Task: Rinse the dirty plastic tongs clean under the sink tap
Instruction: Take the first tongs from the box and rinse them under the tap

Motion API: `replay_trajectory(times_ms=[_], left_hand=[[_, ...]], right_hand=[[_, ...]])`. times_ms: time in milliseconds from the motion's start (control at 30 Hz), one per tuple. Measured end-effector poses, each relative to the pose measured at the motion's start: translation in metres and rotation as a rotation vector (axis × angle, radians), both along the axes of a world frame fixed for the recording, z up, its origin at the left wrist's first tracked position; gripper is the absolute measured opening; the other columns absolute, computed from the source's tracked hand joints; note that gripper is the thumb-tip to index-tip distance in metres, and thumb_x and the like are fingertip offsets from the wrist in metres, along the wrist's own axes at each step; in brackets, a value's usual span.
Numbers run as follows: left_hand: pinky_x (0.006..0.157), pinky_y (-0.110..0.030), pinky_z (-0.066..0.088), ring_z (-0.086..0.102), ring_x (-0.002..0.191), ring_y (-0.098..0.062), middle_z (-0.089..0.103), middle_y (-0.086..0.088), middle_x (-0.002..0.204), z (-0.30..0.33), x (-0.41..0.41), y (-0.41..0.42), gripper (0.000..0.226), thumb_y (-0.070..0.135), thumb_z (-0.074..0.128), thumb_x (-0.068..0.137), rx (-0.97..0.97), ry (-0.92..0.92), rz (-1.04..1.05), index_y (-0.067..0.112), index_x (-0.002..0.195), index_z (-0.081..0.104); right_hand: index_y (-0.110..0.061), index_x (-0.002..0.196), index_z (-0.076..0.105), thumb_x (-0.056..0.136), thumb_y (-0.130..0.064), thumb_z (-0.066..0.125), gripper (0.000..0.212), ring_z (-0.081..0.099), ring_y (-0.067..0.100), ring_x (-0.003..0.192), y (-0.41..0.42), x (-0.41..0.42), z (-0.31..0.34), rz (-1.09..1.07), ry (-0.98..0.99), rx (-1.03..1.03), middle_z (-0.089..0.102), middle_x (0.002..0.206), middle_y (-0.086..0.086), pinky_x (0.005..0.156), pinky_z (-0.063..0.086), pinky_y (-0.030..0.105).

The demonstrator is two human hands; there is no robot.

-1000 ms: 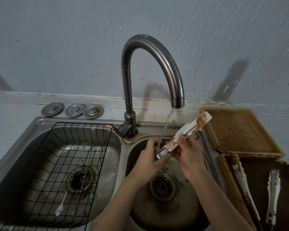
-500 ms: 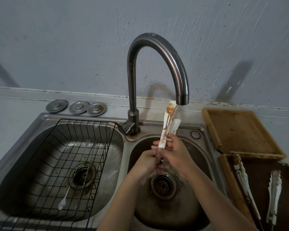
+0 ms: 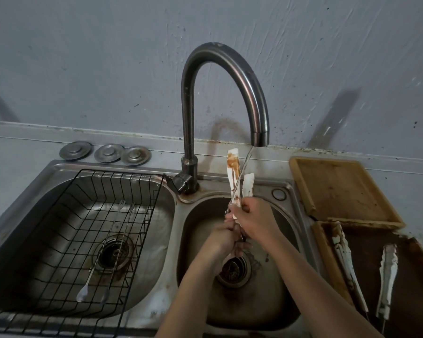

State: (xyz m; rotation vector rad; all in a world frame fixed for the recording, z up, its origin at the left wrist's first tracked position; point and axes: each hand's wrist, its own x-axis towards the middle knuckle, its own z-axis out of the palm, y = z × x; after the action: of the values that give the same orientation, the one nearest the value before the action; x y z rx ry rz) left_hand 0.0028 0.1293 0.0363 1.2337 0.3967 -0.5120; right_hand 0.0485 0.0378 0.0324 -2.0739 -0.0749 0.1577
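Tongs (image 3: 235,172), pinched upright by the right hand (image 3: 254,218), left hand (image 3: 224,237) gripping below: sauce may run onto fingers.

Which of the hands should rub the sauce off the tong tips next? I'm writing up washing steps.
Probably the left hand. The right hand grips the tongs near their hinge end, holding the brown-smeared tips up under the tap stream. The left sits lower at the hinge end and looks easier to free for rubbing.

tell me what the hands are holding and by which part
Both hands hold the tongs by the lower hinge end, soiled tips up under the tap. The right hand grips above the left hand.
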Motion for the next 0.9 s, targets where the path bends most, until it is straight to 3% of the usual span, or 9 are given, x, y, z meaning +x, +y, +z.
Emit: replay_trajectory(times_ms=[100, 167, 267, 400, 500, 633, 733, 900], left_hand=[[0.042, -0.017, 0.038, 0.058, 0.043, -0.006, 0.06, -0.008, 0.076, 0.001, -0.002, -0.004, 0.027, 0.005, 0.029, 0.101, -0.004, -0.019, -0.024, 0.008, 0.089, 0.053], [0.045, -0.018, 0.038, 0.059, 0.046, -0.007, 0.061, -0.009, 0.076, -0.001, -0.003, -0.003, 0.031, 0.004, 0.029, 0.1, 0.009, -0.036, -0.017, 0.01, 0.085, 0.055], [0.046, -0.018, 0.041, 0.059, 0.045, -0.006, 0.063, -0.004, 0.068, 0.0, -0.003, -0.003, 0.029, 0.005, 0.033, 0.099, 0.019, -0.05, 0.02, 0.013, 0.088, 0.059], [0.067, -0.027, 0.05, 0.056, 0.065, -0.014, 0.059, -0.008, 0.075, 0.0, -0.005, -0.007, 0.029, 0.007, 0.037, 0.098, -0.099, -0.04, 0.011, 0.011, 0.085, 0.063], [0.089, -0.037, 0.049, 0.06, 0.078, -0.017, 0.065, -0.006, 0.08, -0.004, -0.005, -0.01, 0.03, 0.007, 0.036, 0.099, -0.122, -0.038, 0.043, 0.012, 0.087, 0.063], [0.08, -0.032, 0.051, 0.063, 0.082, -0.018, 0.07, -0.005, 0.083, -0.006, -0.006, -0.013, 0.03, 0.018, 0.04, 0.098, -0.075, -0.092, 0.054, 0.017, 0.089, 0.068], [0.082, -0.036, 0.051, 0.059, 0.087, -0.025, 0.067, -0.009, 0.087, -0.012, -0.007, -0.013, 0.03, 0.021, 0.038, 0.099, -0.007, -0.154, -0.005, 0.02, 0.091, 0.067], [0.058, -0.016, 0.049, 0.064, 0.069, -0.011, 0.07, 0.003, 0.072, -0.018, -0.005, 0.02, 0.02, 0.027, 0.056, 0.091, 0.15, -0.244, -0.105, 0.013, 0.085, 0.069]], right_hand=[[-0.011, 0.082, 0.066, 0.093, -0.02, 0.051, 0.02, 0.06, -0.012, 0.055, 0.0, 0.001, 0.007, -0.014, -0.083, -0.05, 0.064, 0.063, -0.012, 0.048, 0.04, 0.001], [-0.018, 0.086, 0.064, 0.09, -0.013, 0.054, 0.011, 0.065, -0.009, 0.065, -0.003, 0.0, 0.01, 0.097, -0.014, -0.006, 0.068, 0.072, -0.01, 0.057, 0.047, 0.003], [-0.02, 0.096, 0.062, 0.081, -0.004, 0.063, 0.021, 0.068, 0.002, 0.081, -0.003, -0.003, 0.01, 0.168, 0.074, 0.03, 0.071, 0.087, -0.005, 0.074, 0.055, 0.019], [-0.026, 0.097, 0.059, 0.089, -0.02, 0.057, 0.011, 0.058, -0.011, 0.075, 0.0, -0.01, 0.013, 0.026, -0.217, -0.092, 0.06, 0.083, -0.02, 0.063, 0.045, 0.006], [-0.014, 0.1, 0.065, 0.093, -0.02, 0.049, 0.018, 0.057, -0.003, 0.079, -0.006, -0.013, 0.014, -0.036, -0.397, -0.152, 0.063, 0.09, -0.008, 0.068, 0.042, 0.008], [-0.022, 0.081, 0.053, 0.094, -0.027, 0.047, 0.015, 0.053, 0.0, 0.061, -0.005, -0.018, 0.012, 0.136, -0.164, -0.323, 0.055, 0.075, -0.007, 0.05, 0.038, 0.013], [-0.021, 0.079, 0.05, 0.093, -0.027, 0.046, 0.016, 0.057, 0.013, 0.069, -0.007, -0.016, 0.009, 0.181, -0.048, -0.345, 0.058, 0.08, 0.0, 0.056, 0.044, 0.024], [-0.026, 0.084, 0.05, 0.094, -0.026, 0.044, 0.012, 0.058, 0.002, 0.063, -0.015, -0.016, 0.013, 0.119, -0.041, -0.26, 0.063, 0.075, -0.008, 0.052, 0.039, 0.016]])
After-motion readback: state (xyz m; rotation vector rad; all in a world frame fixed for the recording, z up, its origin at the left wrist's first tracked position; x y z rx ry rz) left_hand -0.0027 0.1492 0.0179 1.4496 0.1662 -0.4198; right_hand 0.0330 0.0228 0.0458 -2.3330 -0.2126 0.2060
